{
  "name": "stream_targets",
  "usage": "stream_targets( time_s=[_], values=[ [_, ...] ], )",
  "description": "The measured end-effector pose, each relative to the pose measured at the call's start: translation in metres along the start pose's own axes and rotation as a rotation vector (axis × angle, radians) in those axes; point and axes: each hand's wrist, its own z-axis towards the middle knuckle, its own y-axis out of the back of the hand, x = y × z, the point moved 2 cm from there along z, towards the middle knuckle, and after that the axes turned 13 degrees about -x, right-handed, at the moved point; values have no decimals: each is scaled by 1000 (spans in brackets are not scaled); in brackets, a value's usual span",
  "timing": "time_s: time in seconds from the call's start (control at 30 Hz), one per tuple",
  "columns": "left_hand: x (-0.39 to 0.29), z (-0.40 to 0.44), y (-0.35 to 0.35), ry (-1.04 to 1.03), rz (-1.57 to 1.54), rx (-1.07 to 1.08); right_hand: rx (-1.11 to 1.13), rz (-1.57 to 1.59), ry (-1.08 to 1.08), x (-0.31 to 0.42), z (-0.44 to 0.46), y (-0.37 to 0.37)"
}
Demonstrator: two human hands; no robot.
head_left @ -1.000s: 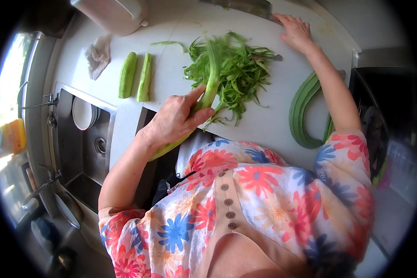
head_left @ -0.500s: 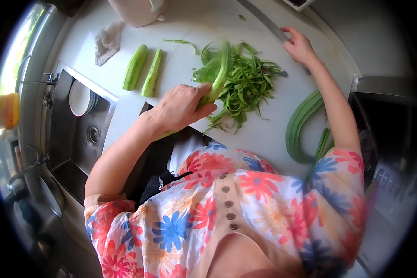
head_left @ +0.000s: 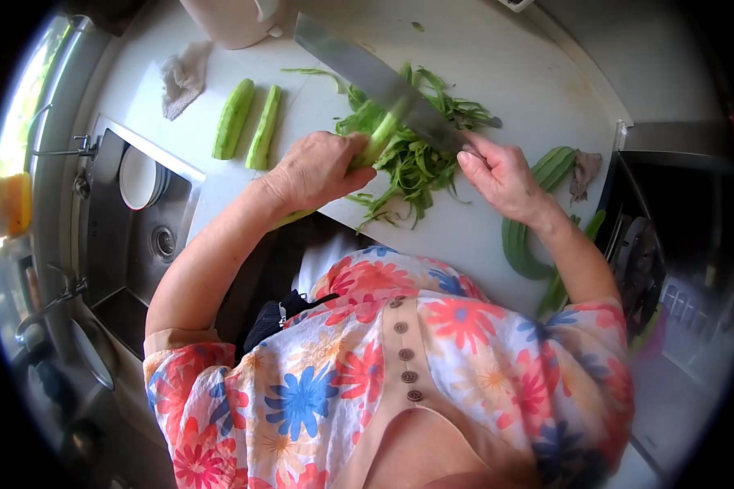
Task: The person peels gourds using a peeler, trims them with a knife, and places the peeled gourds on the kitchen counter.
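1 peeled gourd (head_left: 382, 137) is in the left hand (head_left: 322, 169), fingers and thumb wrapped round it. Its near end shows below that wrist, past the edge of the bench (head_left: 485, 69); its far end points away over a heap of peelings (head_left: 416, 175). The right hand (head_left: 501, 181) is closed on the handle of a knife (head_left: 355, 69), with little of the handle showing.

The right hand has just changed place: 0.5 s ago it was farther out to the right, the blade well clear of the gourd. Now it has come in near the left hand, and the blade crosses over the gourd's far part, so both hands are working at the same piece. Whether the edge touches it, I cannot tell.

Below the right wrist, a curved whole gourd (head_left: 520, 248) lies unpeeled, with a crumpled rag (head_left: 585, 174) to its right. Beyond the left hand, to its left, are 2 peeled pieces (head_left: 234, 118); farther left is a pale cloth (head_left: 183, 80), and farthest out stands a pitcher (head_left: 232, 20), partly out of view.
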Motion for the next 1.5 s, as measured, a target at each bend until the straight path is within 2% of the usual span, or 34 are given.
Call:
stream_targets(
  time_s=[0.1, 0.3, 0.4, 0.53, 0.6, 0.7, 0.87, 1.07, 1.13, 1.2, 1.23, 1.4, 1.5],
  values=[
    [-2, 2, 4, 39, 37, 35, 1, 59, -17, 6, -1, -1],
    [-1, 2, 5, 29, 18, -24, -41, -107, 171, -9, -5, -7],
    [-1, -3, 21, 63, -106, -90, -23, -207, 109, -29, -15, 1],
    [20, -8, 38, 258, -230, -160, -45, 123, -258, -46, -32, 9],
    [51, -7, 46, 347, -341, -268, -92, 320, -384, -42, -36, 10],
    [86, -13, 66, 507, -639, -485, -157, 345, -447, -35, -42, 11],
    [147, -27, 91, 791, -807, -783, -123, 305, -419, -45, -56, 13],
    [201, -29, 92, 919, -1070, -1024, -119, 337, -435, -39, -69, 5],
    [210, -24, 91, 838, -1339, -1109, -127, 358, -442, -32, -68, -1],
    [212, -26, 88, 725, -1798, -1059, -137, 395, -468, -23, -67, -14],
    [209, -26, 85, 688, -1857, -1108, -148, 419, -509, -18, -65, -21],
    [179, -13, 59, 729, -1718, -1358, -115, 527, -574, -20, -62, -42],
    [151, -2, 48, 717, -1737, -1378, -118, 502, -586, -21, -61, -44]
  ],
)
